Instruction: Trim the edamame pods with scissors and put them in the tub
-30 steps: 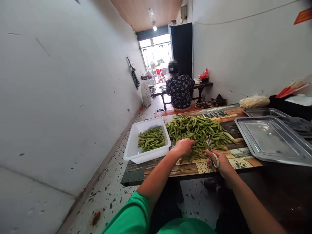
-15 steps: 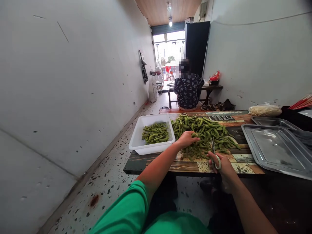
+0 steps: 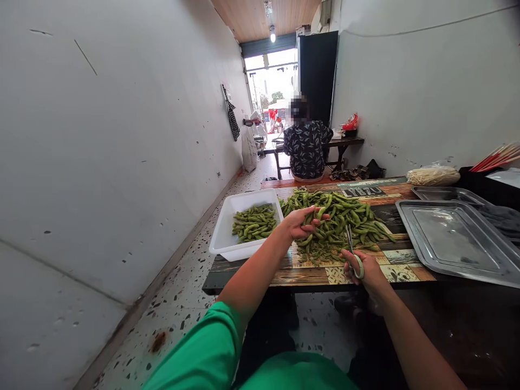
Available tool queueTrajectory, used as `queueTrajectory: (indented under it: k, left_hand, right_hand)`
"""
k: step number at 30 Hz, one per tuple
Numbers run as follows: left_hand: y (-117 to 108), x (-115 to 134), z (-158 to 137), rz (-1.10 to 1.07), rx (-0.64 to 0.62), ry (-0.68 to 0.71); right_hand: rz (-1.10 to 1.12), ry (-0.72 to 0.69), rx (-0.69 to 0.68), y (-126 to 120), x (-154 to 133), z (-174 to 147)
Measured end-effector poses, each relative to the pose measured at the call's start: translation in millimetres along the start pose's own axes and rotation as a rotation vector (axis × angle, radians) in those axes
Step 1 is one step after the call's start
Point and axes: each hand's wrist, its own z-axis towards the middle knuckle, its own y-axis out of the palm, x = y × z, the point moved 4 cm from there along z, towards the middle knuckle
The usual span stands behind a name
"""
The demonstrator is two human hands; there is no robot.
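Green edamame pods lie heaped on the patchwork wooden table. My left hand is turned palm up at the left of the heap, its fingers curled around a few pods. Scissors with a pale handle are gripped in my right hand near the table's front edge. Their blades point up toward the pile, and the two hands are apart. To the left of my left hand stands a white plastic tub with trimmed-looking pods inside. Small green scraps lie between the hands.
Metal trays lie at the right, with a bag of skewers behind them. A person in a dark patterned shirt sits facing away at a farther table. A white wall runs along the left.
My left hand has rolled from palm down to palm up, showing pods in its fingers. My right hand keeps the scissors in nearly the same place. The view has shifted slightly.
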Motion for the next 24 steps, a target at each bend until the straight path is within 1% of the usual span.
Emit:
queueTrajectory:
  k: [3,5,7,10,12,14,15,17,18,20,21,22,24]
  left_hand:
    - [0.4,1.1,-0.1,-0.013,0.023,-0.003]
    - [-0.3,4.6,-0.9,-0.009,0.058,0.050]
    - [-4.6,12.8,-4.2,0.013,0.137,0.169]
    - [-20.1,33.0,-17.7,0.134,0.336,0.391]
    - [-34.7,48.9,-31.0,0.272,0.453,0.504]
    - [-52.5,65.5,-46.2,0.476,0.566,0.596]
    - [-61.9,73.9,-54.3,0.626,0.639,0.638]
    - [-78.8,88.3,-69.4,1.020,0.800,0.698]
    - [-86.1,93.2,-74.9,1.228,0.870,0.692]
    - [-99.7,97.6,-81.1,1.542,0.971,0.599]
    - [-105.6,97.9,-82.3,1.629,1.000,0.540]
    - [-110.3,97.5,-82.8,1.671,1.019,0.491]
    - [-115.3,95.7,-81.9,1.659,1.030,0.458]
  right_hand:
    - [-0.006,0.015,-0.004,0.4,-1.8,-1.6]
    - [0.000,0.034,-0.008,0.2,-1.6,-2.1]
    - [0.008,0.044,-0.007,-0.8,0.2,-1.3]
    - [-0.002,0.033,-0.011,-2.8,4.1,1.5]
    - [-0.010,0.030,-0.008,-3.6,6.0,3.0]
    - [-0.005,0.037,-0.003,-3.7,6.3,3.4]
    - [-0.002,0.041,-0.003,-3.4,5.7,3.1]
    - [0.002,0.041,-0.001,-2.8,3.8,2.0]
    - [0.003,0.039,0.003,-2.7,2.8,1.5]
    - [0.003,0.042,0.010,-2.6,1.8,0.8]
    - [0.000,0.042,0.010,-2.6,1.7,0.7]
    - [-0.005,0.041,0.009,-2.5,1.8,0.7]
    - [-0.020,0.038,0.007,-2.3,2.4,1.1]
